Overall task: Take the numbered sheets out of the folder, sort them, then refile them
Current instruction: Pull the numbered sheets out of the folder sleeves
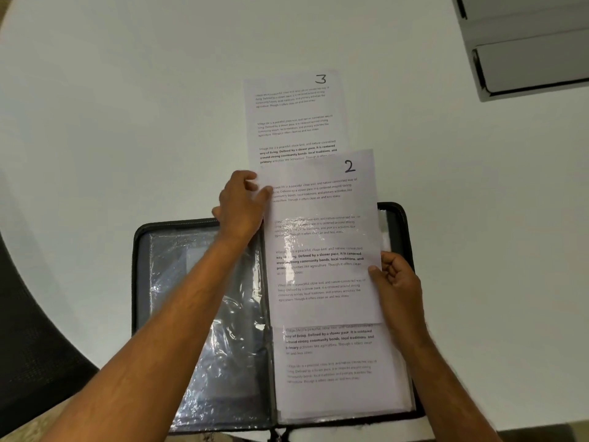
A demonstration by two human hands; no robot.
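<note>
A black zip folder [143,250] lies open on the white table, with clear plastic sleeves on both halves. The sheet numbered 2 [322,212] sticks halfway out of the top of the right-hand sleeve. My left hand [240,205] pinches its upper left corner. My right hand [393,279] grips its right edge at mid-height. Another printed sheet [331,362] shows in the sleeve beneath it. The sheet numbered 3 [293,119] lies flat on the table beyond the folder, its lower edge under sheet 2.
A grey-white box-like unit [529,59] sits at the table's far right corner. A dark chair [28,330] stands at the lower left beside the round table [127,106] edge.
</note>
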